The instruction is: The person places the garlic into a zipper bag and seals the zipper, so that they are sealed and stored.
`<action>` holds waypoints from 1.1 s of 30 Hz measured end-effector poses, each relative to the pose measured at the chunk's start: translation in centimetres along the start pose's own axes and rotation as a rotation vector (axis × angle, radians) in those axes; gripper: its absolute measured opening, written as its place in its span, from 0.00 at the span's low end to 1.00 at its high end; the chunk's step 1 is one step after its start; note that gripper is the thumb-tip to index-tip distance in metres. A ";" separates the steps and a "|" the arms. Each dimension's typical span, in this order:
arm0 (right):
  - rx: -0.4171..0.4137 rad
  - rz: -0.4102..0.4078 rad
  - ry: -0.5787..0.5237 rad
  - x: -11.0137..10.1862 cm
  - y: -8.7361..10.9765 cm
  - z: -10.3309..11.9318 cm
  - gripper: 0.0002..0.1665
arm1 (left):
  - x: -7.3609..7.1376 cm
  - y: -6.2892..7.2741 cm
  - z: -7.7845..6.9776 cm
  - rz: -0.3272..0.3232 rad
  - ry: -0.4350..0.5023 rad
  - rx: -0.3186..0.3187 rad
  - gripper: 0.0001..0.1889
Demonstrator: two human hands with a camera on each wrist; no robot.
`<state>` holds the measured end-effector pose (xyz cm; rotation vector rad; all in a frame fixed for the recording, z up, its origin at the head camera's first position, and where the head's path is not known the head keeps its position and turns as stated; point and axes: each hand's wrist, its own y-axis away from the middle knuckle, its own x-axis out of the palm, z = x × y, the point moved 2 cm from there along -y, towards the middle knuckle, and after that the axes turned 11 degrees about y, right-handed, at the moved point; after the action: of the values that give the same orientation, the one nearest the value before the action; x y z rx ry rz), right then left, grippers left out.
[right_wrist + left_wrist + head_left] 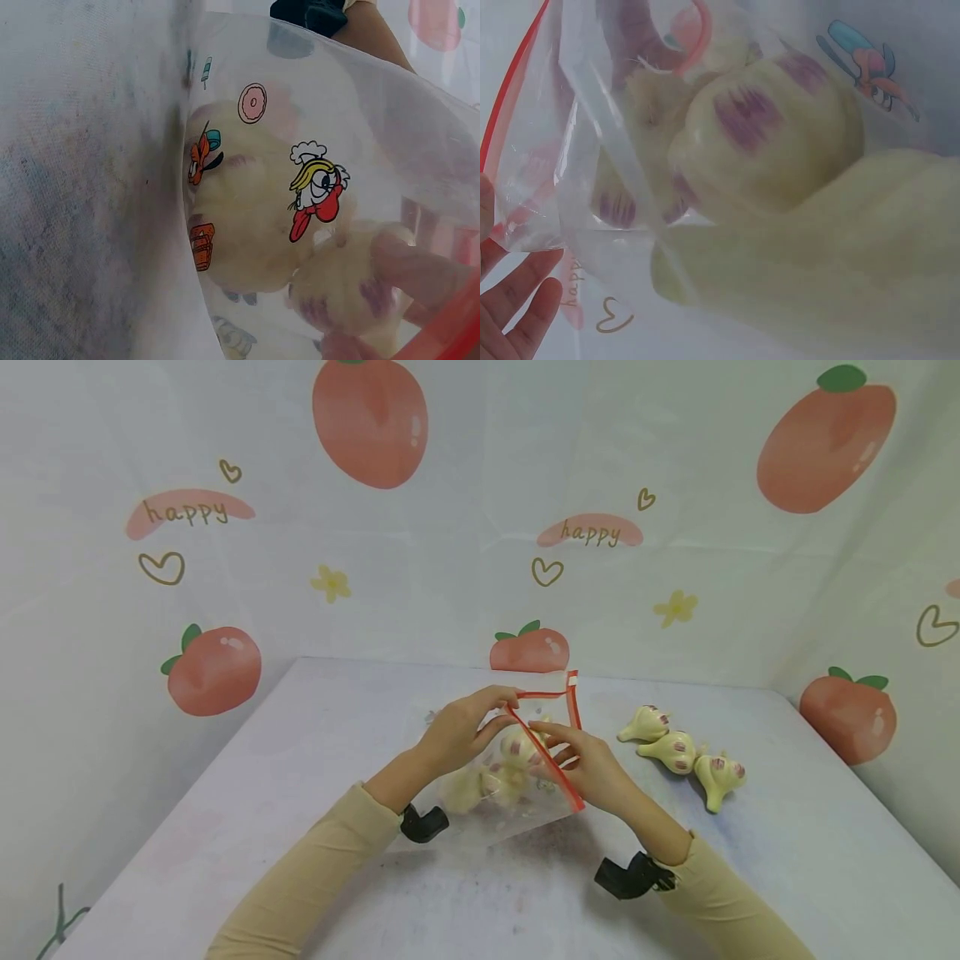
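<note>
A clear zip bag [525,825] with a red zip edge and printed cartoons is held up over the table, its mouth towards the right. My left hand [459,732] pinches the upper rim of the mouth between thumb and fingers. Several garlic bulbs [769,139] lie inside, blurred through the plastic. My right hand [597,770] reaches into the mouth, its fingertips partly behind the film. In the right wrist view its fingers [427,274] grip a garlic bulb [349,289] inside the bag, next to a larger pale bulb.
To the right of the bag, three garlic bulbs [675,752] lie close together on the pale table [360,710]. Behind stands a white cloth backdrop [450,568] with printed fruit. Black wrist cameras [626,877] sit at both cuffs.
</note>
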<state>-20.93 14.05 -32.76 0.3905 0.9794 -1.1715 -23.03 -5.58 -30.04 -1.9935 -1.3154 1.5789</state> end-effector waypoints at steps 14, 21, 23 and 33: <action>-0.046 -0.010 0.006 0.0 -0.1 0.2 0.26 | -0.4 -0.9 -0.5 -0.021 -0.040 0.050 0.12; -0.080 0.006 -0.038 0.5 -0.2 0.2 0.23 | -0.4 -1.3 -0.7 -0.029 -0.037 0.052 0.12; -0.085 0.020 -0.038 0.5 -0.2 0.2 0.23 | -0.4 -1.3 -0.7 -0.033 -0.039 0.058 0.12; -0.087 -0.003 0.001 -0.2 0.0 0.3 0.18 | -0.6 -1.3 -0.7 -0.043 -0.049 0.052 0.11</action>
<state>-20.86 13.98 -32.44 0.3203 1.0279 -1.1274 -23.04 -5.07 -28.51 -1.8949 -1.3124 1.6348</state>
